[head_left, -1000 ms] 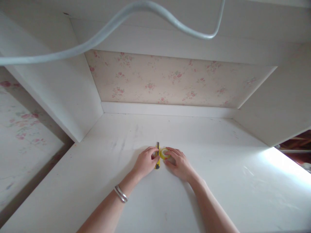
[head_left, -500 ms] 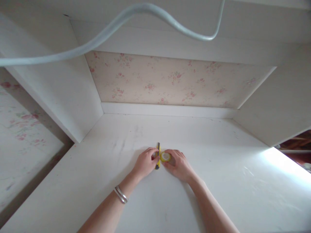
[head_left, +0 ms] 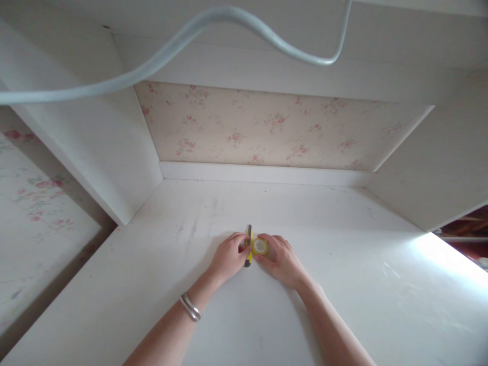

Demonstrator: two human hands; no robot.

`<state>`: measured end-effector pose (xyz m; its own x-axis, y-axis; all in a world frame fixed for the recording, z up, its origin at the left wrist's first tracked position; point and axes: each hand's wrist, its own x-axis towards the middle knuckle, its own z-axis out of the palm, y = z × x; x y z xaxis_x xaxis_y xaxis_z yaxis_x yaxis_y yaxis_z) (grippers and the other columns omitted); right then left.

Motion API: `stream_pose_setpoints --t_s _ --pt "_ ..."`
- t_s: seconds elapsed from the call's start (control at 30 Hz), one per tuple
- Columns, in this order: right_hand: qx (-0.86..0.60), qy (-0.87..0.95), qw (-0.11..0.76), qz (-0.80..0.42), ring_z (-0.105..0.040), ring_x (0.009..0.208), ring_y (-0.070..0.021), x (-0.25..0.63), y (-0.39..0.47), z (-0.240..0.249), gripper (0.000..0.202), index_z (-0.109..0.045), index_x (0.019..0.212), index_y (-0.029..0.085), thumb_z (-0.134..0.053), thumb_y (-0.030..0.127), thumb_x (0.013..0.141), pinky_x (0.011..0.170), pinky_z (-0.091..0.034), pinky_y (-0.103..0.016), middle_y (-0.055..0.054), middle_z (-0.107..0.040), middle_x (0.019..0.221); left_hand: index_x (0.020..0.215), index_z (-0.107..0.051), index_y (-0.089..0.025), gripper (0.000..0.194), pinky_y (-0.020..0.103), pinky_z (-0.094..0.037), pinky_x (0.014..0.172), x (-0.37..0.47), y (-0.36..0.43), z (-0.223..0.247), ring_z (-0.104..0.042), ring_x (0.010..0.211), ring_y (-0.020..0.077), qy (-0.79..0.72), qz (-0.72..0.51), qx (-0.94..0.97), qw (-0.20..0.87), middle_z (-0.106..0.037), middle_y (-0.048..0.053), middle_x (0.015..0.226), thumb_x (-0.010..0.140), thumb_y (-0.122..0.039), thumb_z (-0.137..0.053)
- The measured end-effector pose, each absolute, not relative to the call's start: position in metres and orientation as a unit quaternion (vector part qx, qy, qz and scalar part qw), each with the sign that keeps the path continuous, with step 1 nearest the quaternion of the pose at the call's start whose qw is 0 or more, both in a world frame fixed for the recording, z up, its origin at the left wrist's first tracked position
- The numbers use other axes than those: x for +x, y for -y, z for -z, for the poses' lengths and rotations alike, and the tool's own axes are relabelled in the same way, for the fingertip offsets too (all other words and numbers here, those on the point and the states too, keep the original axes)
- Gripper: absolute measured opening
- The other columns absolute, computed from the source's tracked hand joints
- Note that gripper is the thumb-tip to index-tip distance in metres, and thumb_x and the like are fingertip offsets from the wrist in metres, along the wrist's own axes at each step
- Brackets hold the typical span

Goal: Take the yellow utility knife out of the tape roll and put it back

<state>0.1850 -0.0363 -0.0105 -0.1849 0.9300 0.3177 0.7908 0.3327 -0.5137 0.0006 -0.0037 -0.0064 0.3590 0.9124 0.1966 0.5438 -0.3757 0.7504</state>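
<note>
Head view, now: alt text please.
Left hand grips a yellow-and-black cutter-like tool; right hand holds a round yellow-rimmed item beside it, on a white surface before floral wallpaper.

The left hand (head_left: 229, 256) partly hides the yellow-black tool (head_left: 247, 263); the frame crops the pale cable (head_left: 229, 13).
</note>
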Motion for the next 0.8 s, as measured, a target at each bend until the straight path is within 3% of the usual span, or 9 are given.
stream_pose_setpoints --t_s 0.5,0.8 --pt "-0.562 0.768 0.292 -0.096 -0.055 0.1 -0.0232 0.1852 0.0357 0.0094 0.038 -0.055 0.113 0.026 -0.061 0.035 0.077 0.087 -0.042 -0.038 -0.005 -0.064 0.106 0.101 -0.06 -0.021 0.022 0.026 -0.047 0.074 -0.0001 0.0052 0.0051 -0.058 0.073 0.0136 -0.471 -0.303 0.779 0.282 -0.062 0.003 0.1 0.082 -0.026 -0.051" --pt "-0.638 0.707 0.296 -0.07 -0.054 0.102 -0.0259 0.1938 0.0338 0.0176 0.045 -0.052 0.117 0.028 -0.063 0.034 0.074 0.087 -0.042 -0.04 -0.006 -0.064 0.104 0.096 -0.059 -0.021 0.018 0.025 -0.044 0.072 0.0015 0.0056 0.0074 -0.06 0.077 0.0138 -0.479 -0.308 0.776 0.271 -0.063 0.003 0.092 0.084 -0.03 -0.048"
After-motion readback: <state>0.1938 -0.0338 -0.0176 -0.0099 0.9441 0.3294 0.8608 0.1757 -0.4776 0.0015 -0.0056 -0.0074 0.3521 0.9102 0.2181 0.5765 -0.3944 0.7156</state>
